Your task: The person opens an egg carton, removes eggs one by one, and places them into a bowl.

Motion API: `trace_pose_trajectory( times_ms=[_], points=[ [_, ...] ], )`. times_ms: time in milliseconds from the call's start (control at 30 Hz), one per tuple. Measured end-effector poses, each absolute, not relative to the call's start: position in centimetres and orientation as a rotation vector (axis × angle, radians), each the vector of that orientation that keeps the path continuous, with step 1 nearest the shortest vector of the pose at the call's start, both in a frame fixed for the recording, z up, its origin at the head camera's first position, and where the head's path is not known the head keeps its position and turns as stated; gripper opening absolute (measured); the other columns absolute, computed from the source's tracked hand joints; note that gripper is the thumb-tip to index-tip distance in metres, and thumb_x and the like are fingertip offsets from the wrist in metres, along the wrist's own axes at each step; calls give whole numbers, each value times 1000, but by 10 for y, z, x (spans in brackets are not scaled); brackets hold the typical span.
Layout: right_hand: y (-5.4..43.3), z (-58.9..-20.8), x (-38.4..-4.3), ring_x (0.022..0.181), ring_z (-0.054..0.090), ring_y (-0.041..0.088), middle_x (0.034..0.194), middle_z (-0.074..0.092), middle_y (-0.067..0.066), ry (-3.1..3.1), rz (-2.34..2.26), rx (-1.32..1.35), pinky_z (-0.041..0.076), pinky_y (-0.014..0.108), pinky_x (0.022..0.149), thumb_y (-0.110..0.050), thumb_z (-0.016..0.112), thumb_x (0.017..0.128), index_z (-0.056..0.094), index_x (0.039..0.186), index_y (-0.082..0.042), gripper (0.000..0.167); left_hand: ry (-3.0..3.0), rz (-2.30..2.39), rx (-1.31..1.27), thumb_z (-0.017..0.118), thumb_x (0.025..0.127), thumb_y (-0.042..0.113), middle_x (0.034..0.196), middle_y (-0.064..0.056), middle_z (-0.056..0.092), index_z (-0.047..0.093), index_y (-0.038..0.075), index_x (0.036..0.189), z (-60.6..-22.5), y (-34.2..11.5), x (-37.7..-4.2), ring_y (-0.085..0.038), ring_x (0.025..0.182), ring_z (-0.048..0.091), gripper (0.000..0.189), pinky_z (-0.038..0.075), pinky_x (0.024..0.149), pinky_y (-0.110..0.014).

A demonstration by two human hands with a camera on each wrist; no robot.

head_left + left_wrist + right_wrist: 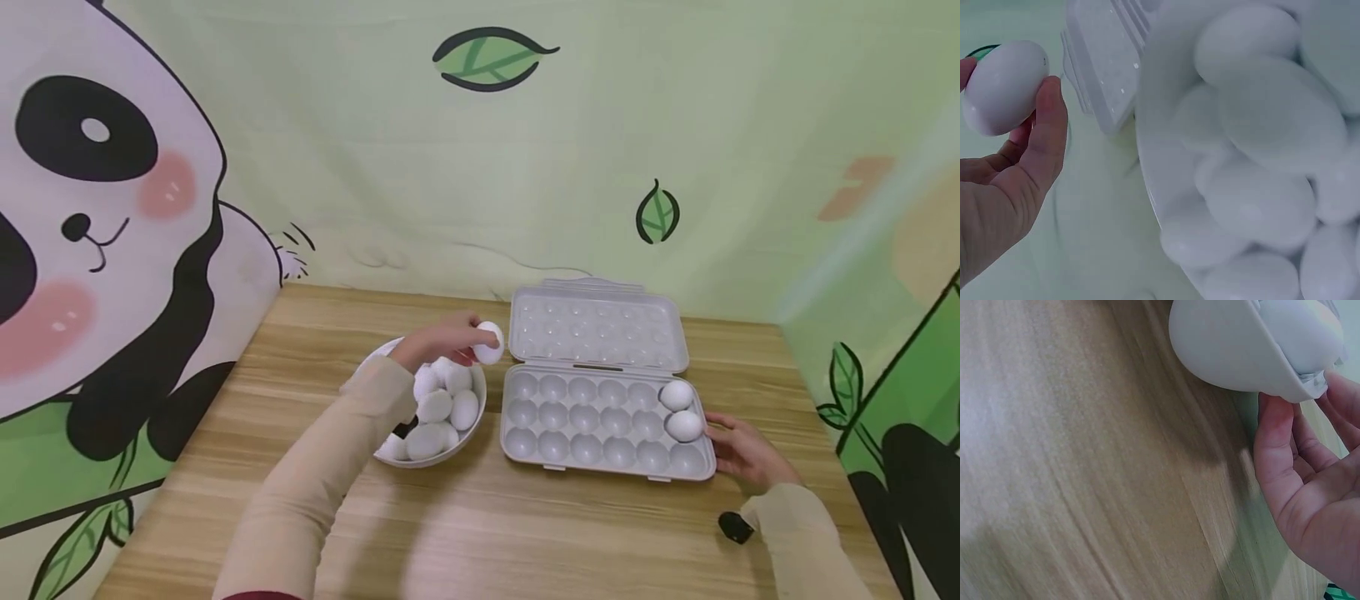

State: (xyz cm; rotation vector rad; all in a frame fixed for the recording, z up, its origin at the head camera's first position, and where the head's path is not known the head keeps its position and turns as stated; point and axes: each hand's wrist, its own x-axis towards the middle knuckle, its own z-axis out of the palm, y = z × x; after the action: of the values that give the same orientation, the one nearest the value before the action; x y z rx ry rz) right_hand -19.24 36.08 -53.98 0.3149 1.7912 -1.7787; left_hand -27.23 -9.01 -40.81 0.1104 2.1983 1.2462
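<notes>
My left hand (447,337) pinches a white egg (490,344) between thumb and fingers, above the right rim of a white bowl (442,457). Several more white eggs (1266,200) are piled in that bowl. To its right lies an opened grey plastic egg box (555,417) with rows of round cups. Two eggs (684,426) sit in its rightmost column, at the back and middle cups. At the box's right end, my right hand (747,456) grips the edge, thumb and fingers on either side of the rim in the right wrist view.
The box's lid (600,327) is folded back toward the wall, hinged along the rear edge. A wooden table (570,533) carries everything. Behind it hangs a cloth (390,167) printed with a panda and leaves.
</notes>
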Motion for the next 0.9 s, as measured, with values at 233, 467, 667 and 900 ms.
trace_pose_trajectory(
  times_ms=[233,467,667,900],
  points=[
    [360,-538,-189,79,58,6,84,61,-12,1744,-1815,317,50,29,70,-23,51,88,47,103,-31,18,2334,1096,81,59,75,25,75,-3,49,45,3,95,-409,-132,-258,-13,62,50,33,46,57,-24],
    [362,-538,-188,79,58,7,85,60,-11,1716,-1831,298,50,29,70,-21,50,89,49,94,-35,14,2488,867,67,60,75,31,83,-7,54,48,1,102,-419,-162,-245,-15,64,54,42,45,56,-24],
    [361,-538,-190,79,59,7,84,61,-11,1673,-1862,290,50,29,69,-19,50,89,54,87,-39,20,2566,811,75,59,73,28,69,-3,49,49,1,88,-428,-179,-235,-13,55,48,32,38,48,-21],
    [359,-539,-191,79,59,6,84,61,-12,1721,-1820,288,50,28,70,-22,50,89,51,92,-38,16,2612,742,30,59,73,28,61,-1,45,48,4,76,-437,-191,-230,-12,52,44,27,37,48,-21]
  ],
)
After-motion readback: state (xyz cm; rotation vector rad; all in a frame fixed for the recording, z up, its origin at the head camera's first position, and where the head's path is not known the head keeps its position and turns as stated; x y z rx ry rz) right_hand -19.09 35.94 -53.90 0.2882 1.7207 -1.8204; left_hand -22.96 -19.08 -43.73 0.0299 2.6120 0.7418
